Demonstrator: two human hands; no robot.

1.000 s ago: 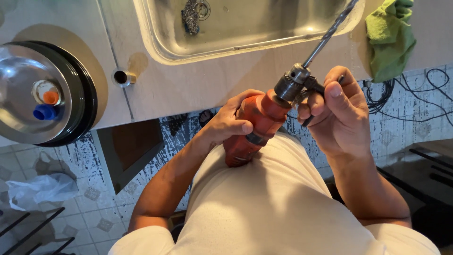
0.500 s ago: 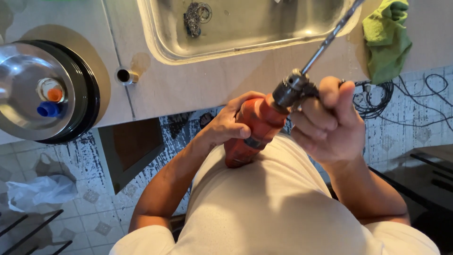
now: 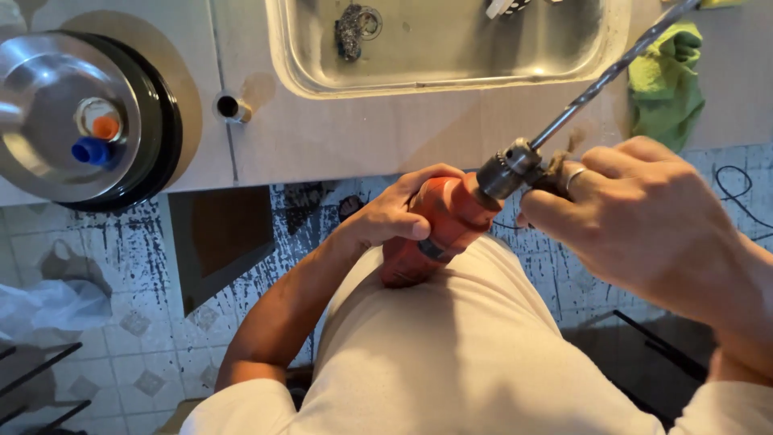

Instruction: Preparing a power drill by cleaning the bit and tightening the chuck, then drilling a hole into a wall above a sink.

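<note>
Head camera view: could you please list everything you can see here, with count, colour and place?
drill: one, orange-red body, held against the person's waist
chuck: one, grey metal, at the drill's front
drill bit: one, long, dark metal, pointing up right over the counter
sink: one, steel, set in the counter at top
cloth: one, green, on the counter at right
round lid: one, steel with a black rim, at top left
cable: one, black, on the tiled floor at right
left hand: grips the drill body
right hand: fingers at the chuck
</note>
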